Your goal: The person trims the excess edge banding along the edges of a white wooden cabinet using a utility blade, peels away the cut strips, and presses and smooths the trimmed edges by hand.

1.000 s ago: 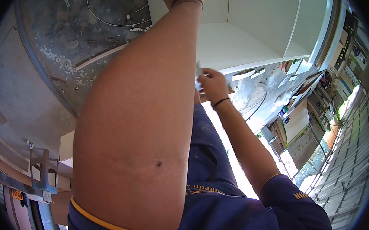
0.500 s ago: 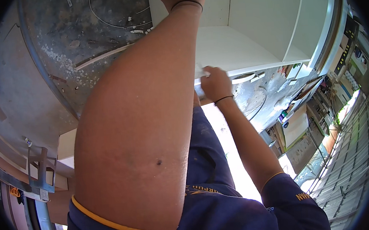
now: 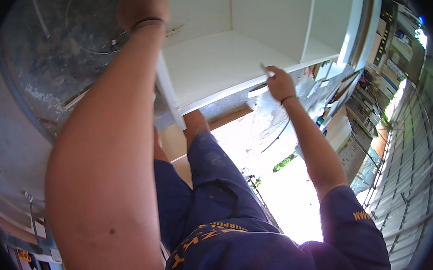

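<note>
My left hand is up at the top of the view, pressed against the back wall of the white cabinet; I can't tell whether its fingers are spread or curled, since only the wrist and the back of the hand show. My right hand is closed around a thin pale tool, and it sits right at the cabinet's front edge, touching it.

1 second ago that right hand hung well below the cabinet, in front of the littered floor. Half a second ago it was nearer. Now it has reached the edge, so I judge the tool is about to work along that front lip. The left arm has hardly shifted, bracing the cabinet. My knee stays tucked just under the cabinet's near corner.
</note>
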`<action>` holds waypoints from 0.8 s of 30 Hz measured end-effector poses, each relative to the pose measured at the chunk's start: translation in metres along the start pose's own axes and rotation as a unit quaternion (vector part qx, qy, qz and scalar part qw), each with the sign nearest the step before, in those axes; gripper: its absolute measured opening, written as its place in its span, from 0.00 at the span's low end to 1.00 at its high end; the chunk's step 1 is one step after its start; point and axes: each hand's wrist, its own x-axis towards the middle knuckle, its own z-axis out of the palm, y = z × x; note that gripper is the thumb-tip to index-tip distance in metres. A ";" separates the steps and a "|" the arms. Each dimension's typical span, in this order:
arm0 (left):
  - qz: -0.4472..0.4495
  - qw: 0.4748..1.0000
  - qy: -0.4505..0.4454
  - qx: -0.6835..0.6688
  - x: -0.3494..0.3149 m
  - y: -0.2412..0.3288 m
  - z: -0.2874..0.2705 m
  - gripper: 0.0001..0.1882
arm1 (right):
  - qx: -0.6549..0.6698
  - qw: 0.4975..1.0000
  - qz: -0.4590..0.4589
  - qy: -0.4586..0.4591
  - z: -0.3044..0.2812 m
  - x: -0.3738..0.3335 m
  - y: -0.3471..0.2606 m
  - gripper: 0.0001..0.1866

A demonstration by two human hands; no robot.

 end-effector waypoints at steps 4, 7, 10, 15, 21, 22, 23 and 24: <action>-0.004 1.000 -0.016 -0.007 -0.003 0.008 0.003 0.21 | -0.174 0.984 0.017 0.044 -0.030 0.038 0.084 0.19; -0.029 0.999 -0.030 0.015 -0.003 0.018 0.001 0.21 | -0.161 0.986 -0.003 0.042 -0.015 0.032 0.070 0.18; -0.057 0.994 -0.065 0.061 -0.002 0.022 -0.008 0.23 | -0.087 0.994 -0.061 0.018 0.014 0.000 -0.002 0.17; -0.054 0.995 -0.023 0.079 -0.001 0.009 0.007 0.21 | 0.043 0.976 -0.152 -0.150 0.050 -0.078 -0.152 0.17; -0.058 0.993 -0.028 0.098 -0.003 0.018 -0.001 0.20 | 0.014 0.995 -0.101 -0.018 0.012 -0.001 -0.040 0.17; -0.069 0.992 -0.040 0.095 -0.003 0.024 0.000 0.19 | -0.062 0.997 -0.046 -0.029 -0.011 0.015 -0.008 0.17; -0.071 0.992 -0.037 0.101 0.000 0.022 -0.002 0.19 | -0.142 0.982 0.028 -0.124 -0.029 0.025 -0.009 0.17; -0.076 0.991 -0.056 0.098 0.001 0.022 -0.002 0.21 | -0.147 0.984 0.014 -0.104 -0.023 0.021 -0.013 0.17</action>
